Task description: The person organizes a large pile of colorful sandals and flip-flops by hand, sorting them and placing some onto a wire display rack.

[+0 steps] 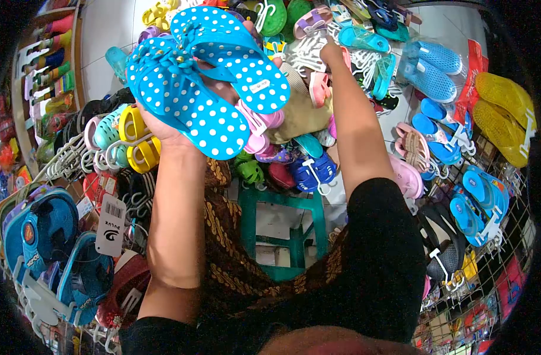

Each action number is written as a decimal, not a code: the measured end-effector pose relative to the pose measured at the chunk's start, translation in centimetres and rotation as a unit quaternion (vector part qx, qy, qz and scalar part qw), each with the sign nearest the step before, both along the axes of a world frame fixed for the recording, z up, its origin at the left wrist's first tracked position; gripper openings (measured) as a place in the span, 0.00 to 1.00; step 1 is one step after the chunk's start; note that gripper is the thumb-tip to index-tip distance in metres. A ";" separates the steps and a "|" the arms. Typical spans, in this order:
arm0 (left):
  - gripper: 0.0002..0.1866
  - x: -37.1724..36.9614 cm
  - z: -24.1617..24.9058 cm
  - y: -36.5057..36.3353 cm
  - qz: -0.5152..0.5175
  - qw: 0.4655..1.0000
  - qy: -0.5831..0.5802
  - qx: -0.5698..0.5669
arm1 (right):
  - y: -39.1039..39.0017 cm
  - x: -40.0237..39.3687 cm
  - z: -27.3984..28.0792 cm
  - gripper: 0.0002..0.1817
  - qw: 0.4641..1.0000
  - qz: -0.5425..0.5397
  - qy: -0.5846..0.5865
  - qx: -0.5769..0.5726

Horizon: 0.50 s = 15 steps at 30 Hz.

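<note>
A pair of blue flip-flops (214, 127) with white polka dots and flower trim rests across my left hand (164, 127), whose fingers are wrapped round them from below. One sole carries a small white sticker. My right hand (329, 53) reaches far forward to a heap of white plastic shoe hangers (308, 52); its fingertips are hidden among them. Just below that hand lies a coral-pink sandal (320, 89). Under the flip-flops, pink sandals (256, 133) and a tan piece of material (297, 115) show in part.
A green plastic stool (282, 198) stands between my knees. Shoes on hangers crowd a wire rack (513, 219) on the right, with yellow shoes (501, 106) higher up. At left hang blue sandals (52, 231) and a tagged pair. More footwear covers the tiled floor (108, 29).
</note>
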<state>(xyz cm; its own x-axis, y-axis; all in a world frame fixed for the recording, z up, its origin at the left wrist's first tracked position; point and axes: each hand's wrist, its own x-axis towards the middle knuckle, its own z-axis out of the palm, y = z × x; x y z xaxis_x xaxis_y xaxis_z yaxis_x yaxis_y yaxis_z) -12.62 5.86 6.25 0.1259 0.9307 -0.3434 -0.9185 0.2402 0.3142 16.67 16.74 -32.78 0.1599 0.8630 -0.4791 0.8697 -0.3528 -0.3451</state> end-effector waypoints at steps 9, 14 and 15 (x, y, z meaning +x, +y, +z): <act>0.36 0.6 -1.3 -0.4 0.012 0.992 -0.111 0.060 | 0.8 -1.2 1.0 0.17 0.956 0.224 -0.178 -0.068; 0.34 0.6 -0.9 0.0 0.019 0.990 -0.112 0.081 | 0.6 0.0 3.6 0.16 0.974 0.166 -0.149 -0.034; 0.34 0.7 -0.7 0.3 0.019 0.990 -0.111 0.084 | 1.3 0.2 5.0 0.18 0.972 0.202 -0.113 -0.023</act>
